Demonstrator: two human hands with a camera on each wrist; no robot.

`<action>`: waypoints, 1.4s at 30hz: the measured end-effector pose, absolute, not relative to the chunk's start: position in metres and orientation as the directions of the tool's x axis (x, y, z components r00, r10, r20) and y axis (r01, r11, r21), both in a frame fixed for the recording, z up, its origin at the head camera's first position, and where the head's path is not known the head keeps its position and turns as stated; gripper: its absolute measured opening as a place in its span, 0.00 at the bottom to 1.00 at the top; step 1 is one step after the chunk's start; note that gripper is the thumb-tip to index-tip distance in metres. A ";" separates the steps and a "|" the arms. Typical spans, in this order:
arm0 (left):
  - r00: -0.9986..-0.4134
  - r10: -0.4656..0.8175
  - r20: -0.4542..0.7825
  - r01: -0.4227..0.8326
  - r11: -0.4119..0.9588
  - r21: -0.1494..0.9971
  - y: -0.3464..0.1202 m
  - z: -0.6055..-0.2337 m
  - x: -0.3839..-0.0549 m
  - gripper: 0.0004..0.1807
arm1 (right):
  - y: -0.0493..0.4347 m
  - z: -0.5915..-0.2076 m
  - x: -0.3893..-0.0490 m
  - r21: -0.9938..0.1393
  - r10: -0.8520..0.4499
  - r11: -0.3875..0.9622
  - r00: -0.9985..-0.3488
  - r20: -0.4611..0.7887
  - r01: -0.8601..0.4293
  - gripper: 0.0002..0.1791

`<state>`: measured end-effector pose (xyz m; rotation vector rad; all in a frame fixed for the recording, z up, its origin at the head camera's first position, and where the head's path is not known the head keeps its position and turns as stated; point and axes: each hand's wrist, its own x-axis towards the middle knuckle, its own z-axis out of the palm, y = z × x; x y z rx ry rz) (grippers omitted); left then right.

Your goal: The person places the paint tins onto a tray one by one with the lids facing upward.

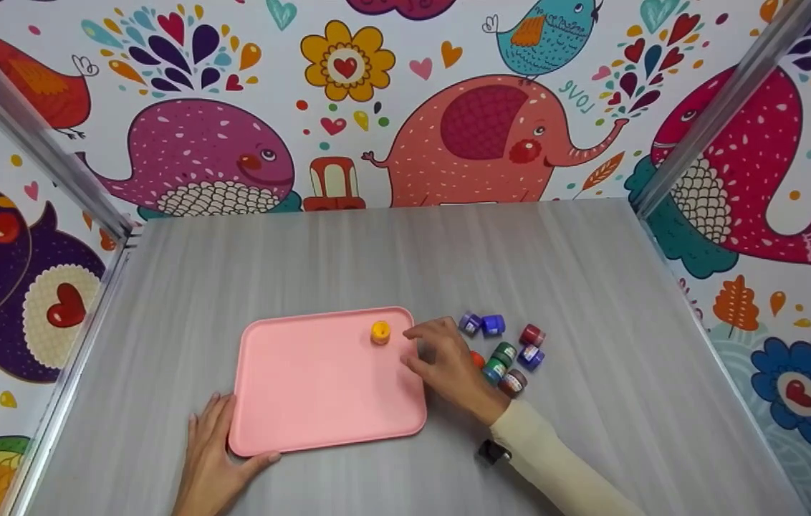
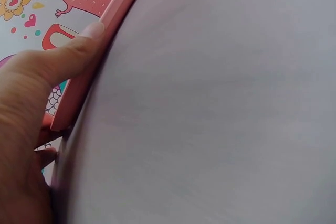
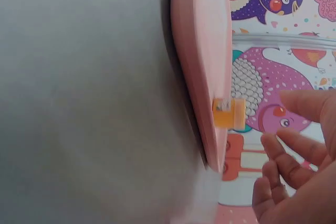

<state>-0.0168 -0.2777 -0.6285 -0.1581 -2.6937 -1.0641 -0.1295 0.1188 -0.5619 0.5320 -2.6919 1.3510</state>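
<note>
The left hand [image 1: 213,453] is resting, thumb splayed, against a corner of the pink tray [image 1: 305,394]. The right hand [image 1: 450,364], loosely curved and empty, is hovering by the yellow jar [image 1: 380,332], standing near the far-right corner. Only the right wrist view is showing its pale, illegible label [image 3: 223,105]. The wall [image 1: 577,97] is reading "LOVE".
</note>
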 end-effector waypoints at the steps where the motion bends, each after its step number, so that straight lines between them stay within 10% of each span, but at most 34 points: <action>1: -0.965 0.011 0.263 0.187 0.728 0.659 -0.278 -0.629 -0.016 0.64 | 0.122 -0.562 -0.129 -0.755 -0.281 0.549 -0.929 0.239 -0.360 0.17; 42: -0.977 0.016 0.214 0.156 0.734 0.661 -0.277 -0.623 -0.017 0.65 | 0.239 -0.584 -0.114 -0.424 -0.516 0.659 -0.784 0.346 -0.621 0.23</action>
